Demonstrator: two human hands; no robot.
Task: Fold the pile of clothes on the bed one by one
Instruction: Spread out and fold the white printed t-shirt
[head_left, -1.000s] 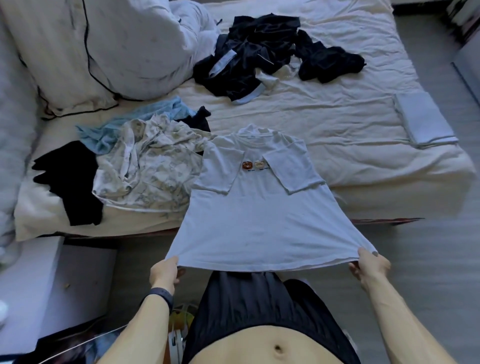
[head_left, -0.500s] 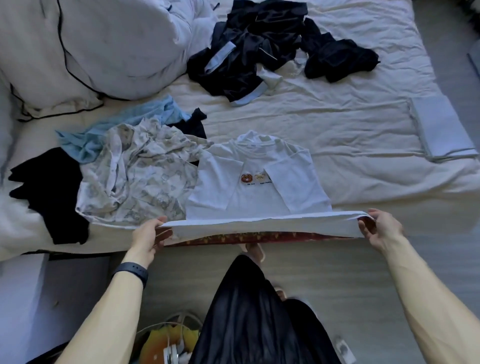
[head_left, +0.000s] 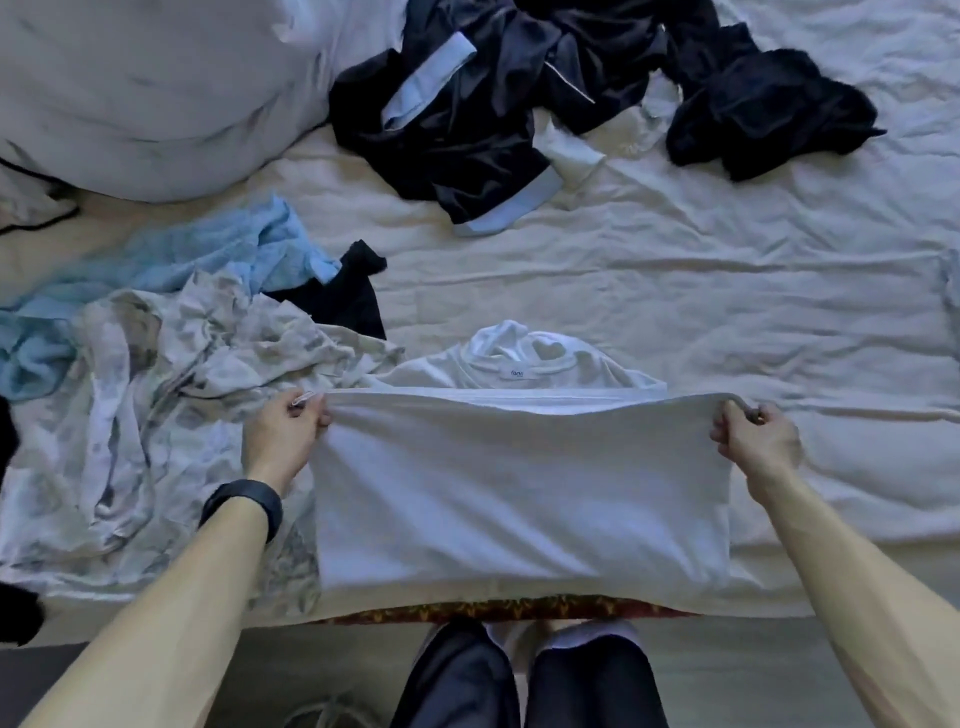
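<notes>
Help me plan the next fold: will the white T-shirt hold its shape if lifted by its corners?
Probably not: the white T-shirt drapes and wrinkles between the left hand and right hand pinching its hem, so it looks floppy. Likely light, since fingertip pinches carry the edge. It may cling to the wrinkled sheet rather than slide.

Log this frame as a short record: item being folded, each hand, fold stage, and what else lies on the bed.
item: white T-shirt, on the bed at its near edge
left hand: pinches the upper layer's left corner
right hand: pinches its right corner
fold stage: lower half doubled over the body, collar uncovered
unfolded: patterned garment, light blue garment, dark clothes pile
</notes>
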